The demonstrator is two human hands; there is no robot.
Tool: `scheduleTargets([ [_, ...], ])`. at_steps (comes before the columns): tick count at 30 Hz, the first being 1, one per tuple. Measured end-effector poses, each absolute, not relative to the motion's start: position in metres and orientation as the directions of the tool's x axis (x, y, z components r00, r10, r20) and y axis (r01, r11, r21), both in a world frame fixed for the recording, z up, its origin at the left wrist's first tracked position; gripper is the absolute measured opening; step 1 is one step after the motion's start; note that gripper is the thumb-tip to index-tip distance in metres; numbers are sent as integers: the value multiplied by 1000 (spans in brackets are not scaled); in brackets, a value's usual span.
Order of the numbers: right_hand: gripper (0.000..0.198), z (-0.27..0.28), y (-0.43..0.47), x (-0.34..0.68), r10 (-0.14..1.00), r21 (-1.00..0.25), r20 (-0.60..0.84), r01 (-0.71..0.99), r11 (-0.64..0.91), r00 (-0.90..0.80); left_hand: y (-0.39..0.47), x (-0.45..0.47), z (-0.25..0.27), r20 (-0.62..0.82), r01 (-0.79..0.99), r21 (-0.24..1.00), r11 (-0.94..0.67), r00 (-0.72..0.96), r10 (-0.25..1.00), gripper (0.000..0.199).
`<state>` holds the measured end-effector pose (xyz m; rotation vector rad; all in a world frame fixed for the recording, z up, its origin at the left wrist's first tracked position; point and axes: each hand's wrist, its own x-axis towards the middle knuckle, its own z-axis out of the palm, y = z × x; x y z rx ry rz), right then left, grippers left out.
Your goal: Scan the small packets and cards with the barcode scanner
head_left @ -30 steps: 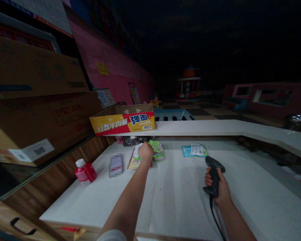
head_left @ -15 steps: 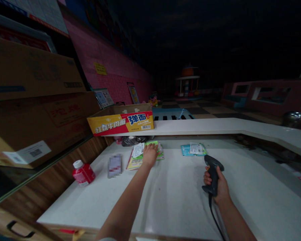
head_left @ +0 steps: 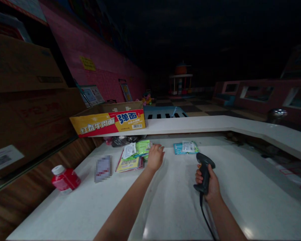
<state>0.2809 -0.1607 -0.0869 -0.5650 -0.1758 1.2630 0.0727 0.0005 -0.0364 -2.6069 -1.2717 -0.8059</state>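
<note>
My left hand [head_left: 155,157] is just right of a pile of flat packets, fingers stretched forward and slightly curled, with nothing visible in it. On top of that pile lie a green packet [head_left: 142,147] and a white packet [head_left: 129,151]; a yellow packet [head_left: 129,164] shows underneath. My right hand [head_left: 212,187] is wrapped round the handle of a black barcode scanner [head_left: 204,172], whose cable runs down toward me. Beyond the scanner, a blue packet [head_left: 178,149] lies on the counter with a smaller white packet [head_left: 188,146] over it.
A red bottle with a white cap [head_left: 66,180] and a blurred-out flat item [head_left: 103,168] are on the white counter [head_left: 175,204] at left. An open noodle carton [head_left: 107,121] sits on the raised ledge [head_left: 190,124]. Large cardboard boxes [head_left: 27,113] are stacked far left.
My left hand has slid right off the top of the packet pile to its right side. The right hand still holds the scanner. The whole view has shifted, moving things leftward.
</note>
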Motion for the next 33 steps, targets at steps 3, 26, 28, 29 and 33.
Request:
scheduleTargets([
  [3, 43, -83, -162, 280, 922, -507, -166, -832, 224, 349, -1, 115, -48, 463, 697, 216, -684, 544, 700, 29],
  [26, 40, -87, -158, 290, 887, -350, -218, -881, 319, 407, 32, 253, -52, 85, 686, 709, -165, 150, 985, 43],
  [28, 42, -89, -159, 290, 885, -364, -210, -873, 324, 416, 31, 239, -59, 117, 562, 803, -201, 182, 976, 37],
  [29, 43, -89, -159, 290, 884, -370, -206, -870, 326, 420, 29, 230, -63, 129, 482, 852, -204, 185, 974, 36],
  [33, 45, -88, -158, 291, 888, -410, -199, -858, 308, 414, 19, 178, -84, 133, 139, 978, -158, 174, 976, 33],
])
